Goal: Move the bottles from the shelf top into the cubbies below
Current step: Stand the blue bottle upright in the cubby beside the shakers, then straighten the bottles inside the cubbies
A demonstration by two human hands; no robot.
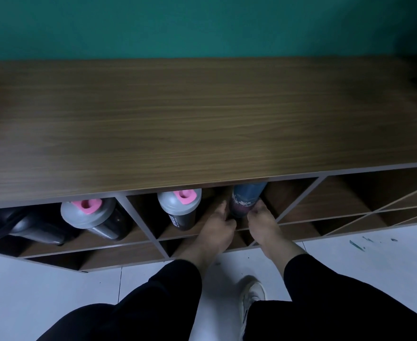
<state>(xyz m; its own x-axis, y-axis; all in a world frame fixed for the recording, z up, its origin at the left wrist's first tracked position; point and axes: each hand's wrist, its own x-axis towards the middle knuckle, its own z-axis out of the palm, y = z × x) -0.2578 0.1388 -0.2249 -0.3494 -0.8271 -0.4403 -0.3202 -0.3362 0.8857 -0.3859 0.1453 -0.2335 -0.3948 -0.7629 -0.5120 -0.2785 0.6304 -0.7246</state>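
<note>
left hand [219, 223], right hand [264, 221] | both clasp blue bottle [245, 196] (print unreadable) | middle cubby [298, 205]

The shelf top [202, 124] hid the upper end of the blue bottle [244, 198], so its cap could not be made out. Print on the dark shaker bottle [179, 207] was too small to read. A dark object [23, 227] in the left cubby was cut by the frame edge, shape unclear; both sleeves ran off the bottom.
</note>
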